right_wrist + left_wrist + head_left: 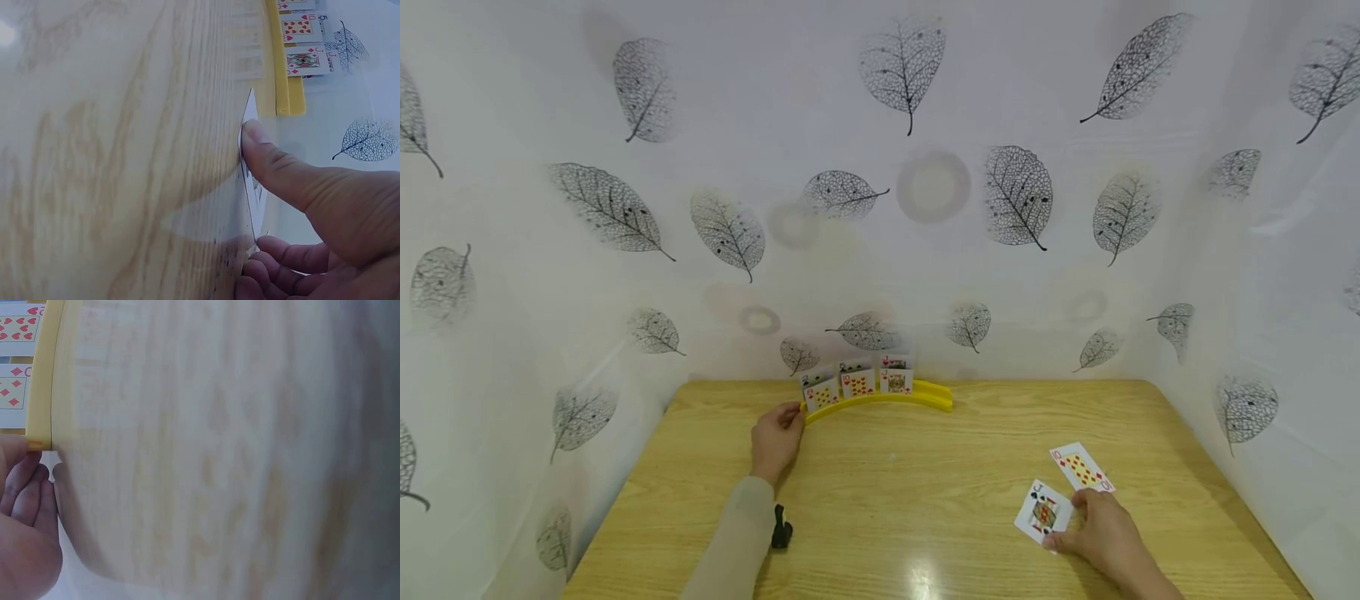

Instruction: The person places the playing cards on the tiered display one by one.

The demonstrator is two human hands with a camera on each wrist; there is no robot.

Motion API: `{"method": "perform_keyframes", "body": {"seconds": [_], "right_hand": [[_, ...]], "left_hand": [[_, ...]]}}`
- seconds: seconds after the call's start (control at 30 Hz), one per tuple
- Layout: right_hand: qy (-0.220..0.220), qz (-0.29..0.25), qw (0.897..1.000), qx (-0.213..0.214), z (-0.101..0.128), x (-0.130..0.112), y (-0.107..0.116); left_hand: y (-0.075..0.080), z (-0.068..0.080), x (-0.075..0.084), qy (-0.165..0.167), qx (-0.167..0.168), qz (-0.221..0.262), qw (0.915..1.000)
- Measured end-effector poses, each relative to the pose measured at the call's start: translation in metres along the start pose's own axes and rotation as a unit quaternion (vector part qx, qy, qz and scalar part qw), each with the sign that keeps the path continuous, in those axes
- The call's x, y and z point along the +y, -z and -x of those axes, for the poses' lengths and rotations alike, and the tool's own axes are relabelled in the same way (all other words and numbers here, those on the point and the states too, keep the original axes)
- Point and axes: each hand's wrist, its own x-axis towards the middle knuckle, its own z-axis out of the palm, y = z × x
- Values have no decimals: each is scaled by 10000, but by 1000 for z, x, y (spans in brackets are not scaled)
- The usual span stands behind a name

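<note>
At the back of the table stands a curved yellow card holder (934, 397), with playing cards upright in several overlapping pairs. Its front cards include a ten of hearts (858, 384) and a red jack (897, 382). My left hand (777, 443) pinches the holder's left end between thumb and fingers. On the right, my right hand (1105, 537) holds a black-suited jack (1042, 508) by its edges, thumb at the near edge and fingers at the far corner. A ten of diamonds (1078, 467) lies face up just beyond these fingers.
A small black object (781, 530) shows beside the left sleeve (730, 542). The wooden table (880, 475) meets a white leaf-patterned sheet (925, 267) at its back and sides.
</note>
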Motion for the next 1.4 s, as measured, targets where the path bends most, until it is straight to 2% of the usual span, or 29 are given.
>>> {"method": "perform_keyframes", "body": {"seconds": [0.17, 0.37, 0.47, 0.6, 0.77, 0.97, 1.1, 1.23, 1.4], "right_hand": [[-53, -170, 9998, -52, -1, 1, 0], [179, -320, 9988, 325, -2, 0, -4], [178, -587, 9974, 384, -1, -1, -7], [152, -1018, 9939, 385, -1, -1, -12], [271, -1305, 9895, 565, -1, -2, -17], [81, -1770, 9835, 365, -5, -8, -14], [322, -2083, 9767, 413, -10, -13, -14], [536, -2049, 9761, 483, -17, -19, -13], [537, -2090, 9749, 556, -27, -27, -11]], "left_hand": [[0, -1, -1, 11, -13, -36, 10000], [0, -2, -3, 12, -25, -114, 9999], [0, -2, -3, 11, -28, -120, 9999], [0, -2, -3, 22, -24, -80, 10000], [1, -1, -4, 32, -36, -52, 10000], [0, -2, -3, 81, -50, -50, 9999], [0, -2, -2, 108, -45, -10, 9999], [0, -2, -2, 82, -26, -4, 10000], [-1, -3, -2, 49, 17, -39, 10000]]}}
